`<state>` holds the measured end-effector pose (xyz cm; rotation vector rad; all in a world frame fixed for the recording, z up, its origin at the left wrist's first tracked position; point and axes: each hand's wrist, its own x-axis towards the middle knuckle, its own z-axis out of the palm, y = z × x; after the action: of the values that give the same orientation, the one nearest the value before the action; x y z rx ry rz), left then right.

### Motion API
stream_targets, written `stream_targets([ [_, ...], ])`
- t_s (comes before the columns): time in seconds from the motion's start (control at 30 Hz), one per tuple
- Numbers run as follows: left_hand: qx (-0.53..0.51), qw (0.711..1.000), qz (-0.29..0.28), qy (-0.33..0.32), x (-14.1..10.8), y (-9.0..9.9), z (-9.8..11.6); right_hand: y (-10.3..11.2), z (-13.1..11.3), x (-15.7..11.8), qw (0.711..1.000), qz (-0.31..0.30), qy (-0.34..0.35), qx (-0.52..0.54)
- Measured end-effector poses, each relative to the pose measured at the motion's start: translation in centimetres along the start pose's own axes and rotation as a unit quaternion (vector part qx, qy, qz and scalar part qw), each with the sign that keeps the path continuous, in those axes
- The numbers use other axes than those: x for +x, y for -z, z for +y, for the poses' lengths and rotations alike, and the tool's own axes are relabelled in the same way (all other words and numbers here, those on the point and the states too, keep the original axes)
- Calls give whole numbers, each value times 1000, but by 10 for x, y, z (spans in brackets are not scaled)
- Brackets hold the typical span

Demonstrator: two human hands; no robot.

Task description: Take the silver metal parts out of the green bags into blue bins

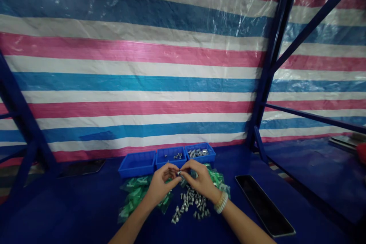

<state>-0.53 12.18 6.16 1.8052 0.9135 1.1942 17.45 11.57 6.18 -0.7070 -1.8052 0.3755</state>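
My left hand (pixel 161 185) and my right hand (pixel 202 183) meet fingertip to fingertip over the table, just in front of the blue trays. Between their thumbs and forefingers is a small silvery metal part (pixel 179 173), too small to tell its exact kind. Both hands are closed in a pinch on it. Below the right hand lies a loose heap of short metal screw-like pieces (pixel 188 200). Green-printed clear plastic packets (pixel 134 198) lie beside and under the left hand, with more green packets (pixel 216 178) beyond the right wrist, which wears a pale beaded bracelet.
Three blue trays stand in a row: a left tray (pixel 122 169), a middle tray (pixel 158 166) with a few screws, and a right tray (pixel 213 156) with metal pieces. A phone (pixel 264 206) lies right; another dark flat device (pixel 82 167) lies left. Blue metal posts (pixel 261 87) frame the table.
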Motion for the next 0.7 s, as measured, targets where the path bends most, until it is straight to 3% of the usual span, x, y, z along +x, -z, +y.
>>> stream_targets([
  [0.27, 21, 996, 78, -31, -3, -10, -7, -6, 4, -3, 999, 13, -46, -8],
  [0.5, 149, 972, 136, -123, -7, -7, -1, -12, 7, -7, 983, -62, -98, 144],
  [0.6, 202, 956, 152, -148, 4, -1, 5, -11, 8, -6, 979, -39, -114, 165],
  [0.7, 241, 944, 158, -163, 32, 10, 6, -8, 9, -4, 980, 11, -129, 152],
])
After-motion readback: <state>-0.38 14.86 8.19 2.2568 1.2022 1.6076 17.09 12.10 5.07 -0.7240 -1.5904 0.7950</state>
